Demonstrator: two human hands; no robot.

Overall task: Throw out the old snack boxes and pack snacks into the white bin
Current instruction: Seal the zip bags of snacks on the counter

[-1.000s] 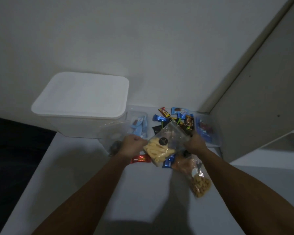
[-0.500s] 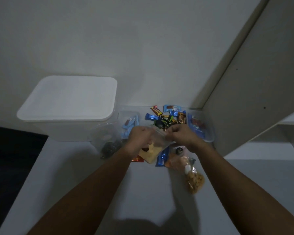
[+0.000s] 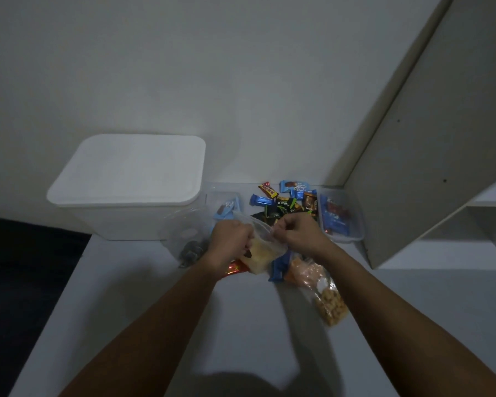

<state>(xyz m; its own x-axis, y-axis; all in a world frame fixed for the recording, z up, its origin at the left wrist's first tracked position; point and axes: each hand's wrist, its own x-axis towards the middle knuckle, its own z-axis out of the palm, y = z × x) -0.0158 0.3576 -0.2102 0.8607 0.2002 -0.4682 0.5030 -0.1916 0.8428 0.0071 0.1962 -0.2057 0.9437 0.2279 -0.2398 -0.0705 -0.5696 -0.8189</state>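
Clear zip bag of pale yellow snacks (image 3: 262, 255) is held just above the tabletop (image 3: 241, 325) in front of the loose snack pile (image 3: 287, 200), left hand (image 3: 232, 241) clamped on its left top edge and right hand (image 3: 297, 232) pinching the right top corner, likely to press the seal closed before packing. White bin (image 3: 126, 190) sits at back left, lid still on, so nothing is packed yet; a bag of nuts (image 3: 325, 296) lies right of the hands. Versus a second ago, the hands have come together over the bag's mouth and the bag is bunched, less visible.
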